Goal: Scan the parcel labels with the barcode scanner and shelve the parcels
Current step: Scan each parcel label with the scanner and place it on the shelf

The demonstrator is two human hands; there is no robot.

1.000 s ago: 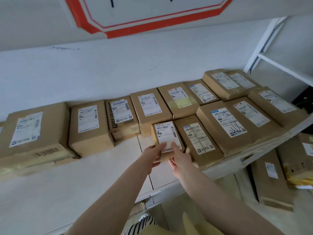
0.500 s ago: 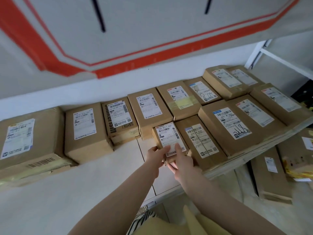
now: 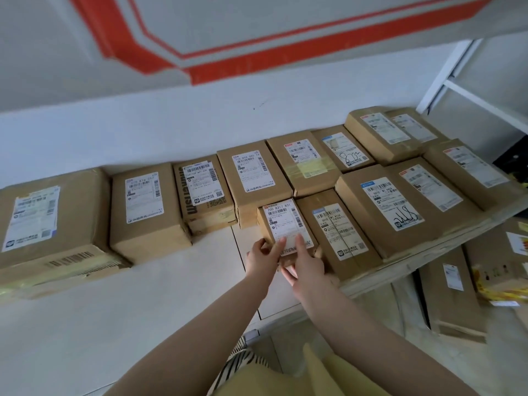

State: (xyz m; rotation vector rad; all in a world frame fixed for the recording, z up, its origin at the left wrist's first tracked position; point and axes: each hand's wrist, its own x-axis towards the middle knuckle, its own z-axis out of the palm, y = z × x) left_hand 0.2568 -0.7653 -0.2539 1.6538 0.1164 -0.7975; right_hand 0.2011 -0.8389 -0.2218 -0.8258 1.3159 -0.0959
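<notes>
Currently, both hands hold the small cardboard parcel (image 3: 285,227), the landmark here, which lies label-up on the white shelf (image 3: 171,281). The left hand (image 3: 264,257) grips the parcel's near-left corner, thumb on the near side and a fingertip on the white shipping label (image 3: 287,224). The right hand (image 3: 304,267) clasps the near edge, one finger laid on the label and the remaining fingers curled beneath the near face. Touching the parcel's right side lies a longer taped parcel (image 3: 338,232); right of that sits a parcel with a handwritten mark (image 3: 391,204). Directly behind the landmark stands a taller box (image 3: 253,178), and behind-left a box printed with black lettering (image 3: 204,195). Farther left of the landmark rest two larger boxes (image 3: 144,207), (image 3: 51,221). Below and right of the landmark, additional parcels (image 3: 451,292) occupy a lower level.
</notes>
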